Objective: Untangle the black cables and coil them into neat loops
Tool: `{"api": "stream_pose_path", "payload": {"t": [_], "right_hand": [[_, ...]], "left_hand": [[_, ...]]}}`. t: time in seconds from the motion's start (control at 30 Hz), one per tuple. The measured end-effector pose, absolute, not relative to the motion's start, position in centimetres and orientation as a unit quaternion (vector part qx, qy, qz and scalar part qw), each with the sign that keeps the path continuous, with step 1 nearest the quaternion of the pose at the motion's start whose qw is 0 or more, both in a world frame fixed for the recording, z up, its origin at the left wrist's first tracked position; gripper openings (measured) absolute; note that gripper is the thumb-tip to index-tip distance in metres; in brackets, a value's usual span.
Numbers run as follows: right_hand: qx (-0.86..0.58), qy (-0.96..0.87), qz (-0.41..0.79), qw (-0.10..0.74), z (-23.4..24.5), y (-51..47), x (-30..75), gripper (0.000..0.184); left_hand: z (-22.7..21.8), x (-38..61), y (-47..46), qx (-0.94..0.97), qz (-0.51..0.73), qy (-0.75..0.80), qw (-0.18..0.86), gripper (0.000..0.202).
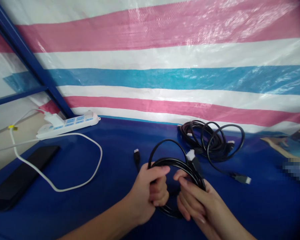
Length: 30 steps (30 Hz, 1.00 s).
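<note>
Between my two hands is a coiled black cable (173, 162), held just above the blue table. My left hand (150, 191) is closed around the left side of the coil, thumb on top. Fingers of my right hand (196, 196) wrap the coil's right side. One plug (137, 156) with a pale metal tip sticks out past my left hand. Another connector (193, 160), with a whitish end, stands at the coil's upper right, by my right hand. The lower part of the loops is partly hidden behind my fingers.
Behind, a heap of black cables (202, 140) lies against the striped sheet (165, 78), one plug (242, 179) reaching right. At left are a white power strip (70, 124), a white cord (100, 156), a black flat object (27, 176) and a blue metal post (40, 73).
</note>
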State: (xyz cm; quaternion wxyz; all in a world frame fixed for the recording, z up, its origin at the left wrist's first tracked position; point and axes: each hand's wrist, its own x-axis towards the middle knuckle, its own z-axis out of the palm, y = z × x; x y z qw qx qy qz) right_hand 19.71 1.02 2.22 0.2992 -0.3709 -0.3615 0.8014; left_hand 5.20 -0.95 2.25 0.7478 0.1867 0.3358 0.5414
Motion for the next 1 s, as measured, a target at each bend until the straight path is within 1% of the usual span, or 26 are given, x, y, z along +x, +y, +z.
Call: {"api": "stream_pose_path", "payload": {"t": [0.07, 0.13, 0.27, 0.33, 0.37, 0.4, 0.5, 0.53, 0.6, 0.67, 0.77, 0.83, 0.9, 1.0], "right_hand": [[-0.378, -0.374, 0.800, 0.277, 2.0, 1.6, 20.0, 0.032], [-0.383, -0.414, 0.796, 0.218, 1.8, 2.3, 20.6, 0.034], [-0.385, -0.520, 0.760, 0.063, 1.9, 3.0, 21.5, 0.025], [-0.394, -0.562, 0.727, 0.014, 2.4, 2.9, 21.7, 0.023], [-0.392, -0.585, 0.710, 0.000, 2.7, 2.8, 21.8, 0.021], [-0.384, -0.608, 0.695, -0.011, 3.0, 2.7, 21.8, 0.018], [-0.378, -0.663, 0.646, -0.034, 3.6, 2.3, 22.0, 0.016], [-0.389, -0.676, 0.624, -0.044, 3.7, 2.2, 22.0, 0.018], [-0.407, -0.701, 0.582, -0.067, 3.8, 2.2, 22.1, 0.024], [-0.421, -0.725, 0.540, -0.070, 3.7, 2.4, 22.0, 0.028], [-0.445, -0.759, 0.474, -0.040, 3.5, 2.8, 21.9, 0.029], [-0.444, -0.780, 0.442, -0.012, 3.3, 2.9, 21.8, 0.033], [-0.436, -0.795, 0.422, 0.002, 3.0, 2.6, 21.8, 0.035], [-0.429, -0.822, 0.375, 0.013, 2.4, 2.1, 22.1, 0.031]], "left_hand": [[2.1, 5.5, -1.0, 0.201, 0.517, 0.342, 0.759, 0.035], [2.1, 5.3, -1.0, 0.250, 0.457, 0.345, 0.781, 0.029], [2.2, 4.0, -1.0, 0.346, 0.287, 0.346, 0.823, 0.038], [2.4, 3.4, -0.9, 0.377, 0.237, 0.330, 0.832, 0.032], [2.5, 3.1, -0.9, 0.401, 0.214, 0.306, 0.837, 0.033], [2.5, 3.0, -0.8, 0.425, 0.191, 0.272, 0.842, 0.040], [2.4, 3.2, -0.8, 0.502, 0.154, 0.185, 0.831, 0.077], [2.2, 3.5, -1.0, 0.513, 0.163, 0.181, 0.823, 0.085], [1.3, 4.4, -1.4, 0.493, 0.200, 0.196, 0.823, 0.092], [0.0, 5.5, -1.9, 0.428, 0.244, 0.220, 0.842, 0.089], [-1.4, 6.8, -2.3, 0.339, 0.286, 0.255, 0.859, 0.071], [-1.6, 7.2, -2.2, 0.322, 0.288, 0.283, 0.856, 0.061], [-1.1, 7.2, -2.1, 0.329, 0.285, 0.308, 0.846, 0.061], [0.3, 7.1, -1.8, 0.343, 0.277, 0.340, 0.830, 0.063]]}}
